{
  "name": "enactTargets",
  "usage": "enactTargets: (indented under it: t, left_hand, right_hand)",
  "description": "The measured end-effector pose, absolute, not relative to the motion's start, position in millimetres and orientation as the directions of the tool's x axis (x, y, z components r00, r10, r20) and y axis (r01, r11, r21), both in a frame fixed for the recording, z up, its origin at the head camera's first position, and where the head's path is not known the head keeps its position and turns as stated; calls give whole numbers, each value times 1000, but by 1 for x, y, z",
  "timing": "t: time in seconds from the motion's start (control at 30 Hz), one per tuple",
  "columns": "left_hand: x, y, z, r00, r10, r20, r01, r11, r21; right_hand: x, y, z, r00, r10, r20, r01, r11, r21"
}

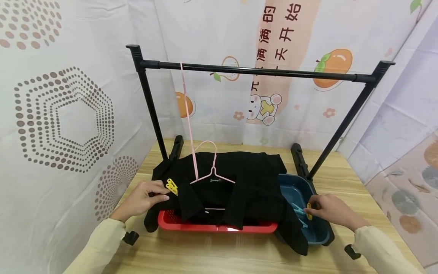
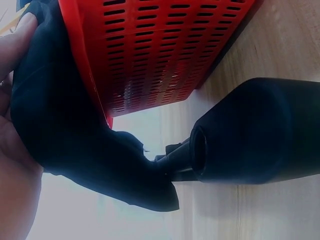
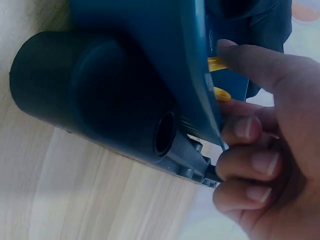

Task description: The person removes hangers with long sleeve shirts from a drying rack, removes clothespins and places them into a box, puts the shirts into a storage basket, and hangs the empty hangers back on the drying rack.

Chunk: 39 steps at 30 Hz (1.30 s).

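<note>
A black garment (image 1: pixel 260 182) lies spread over a red basket (image 1: pixel 219 228), with a pink hanger (image 1: pixel 213 172) at its neckline. At the garment's left side my left hand (image 1: pixel 145 198) grips the black cloth, its thumb pressed against it. A yellow clothespin (image 1: pixel 172 186) is on the cloth right beside those fingertips. To the right, my right hand (image 1: pixel 330 209) reaches over a blue basin (image 1: pixel 291 182) and pinches another yellow clothespin (image 3: pixel 220 94) between thumb and index finger. Light-blue clothespins (image 1: pixel 298 209) lie in the basin near it.
A black rack frames the workspace, its crossbar (image 1: pixel 256 71) running above the garment. A pink strip (image 1: pixel 188 118) hangs from the bar down to the garment. The rack's feet (image 1: pixel 299 161) stand on the wooden table (image 1: pixel 222 255). Printed curtains (image 1: pixel 212 34) enclose the table.
</note>
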<state>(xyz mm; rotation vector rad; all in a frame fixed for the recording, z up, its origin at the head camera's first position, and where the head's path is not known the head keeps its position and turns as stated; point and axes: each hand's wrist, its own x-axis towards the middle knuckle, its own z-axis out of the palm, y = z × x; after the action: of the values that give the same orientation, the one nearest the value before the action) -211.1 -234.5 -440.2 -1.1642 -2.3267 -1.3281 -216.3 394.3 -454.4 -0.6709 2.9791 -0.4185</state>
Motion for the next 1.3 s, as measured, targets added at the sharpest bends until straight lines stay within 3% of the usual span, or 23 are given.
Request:
enactTargets:
  t: [0.23, 0.43, 0.7, 1.03, 1.3]
  left_hand:
    - [-212, -235, -440, -674, 528, 517, 716, 290, 636]
    - [-211, -235, -439, -677, 523, 517, 713, 293, 637]
    - [-210, -235, -439, -678, 520, 519, 713, 293, 637]
    - [-208, -234, -438, -694, 518, 500, 695, 299, 654]
    - [-208, -233, -437, -691, 527, 495, 695, 296, 655]
  right_hand:
    - [-218, 387, -454, -901, -432, -27, -423, 892, -160]
    - [-219, 386, -456, -906, -422, -31, -414, 899, -143]
    - [-218, 382, -453, -906, -421, 43, -420, 882, -212]
    - [-221, 370, -439, -870, -411, 272, -477, 839, -261]
    - [-219, 353, -424, -899, -358, 252, -434, 806, -403]
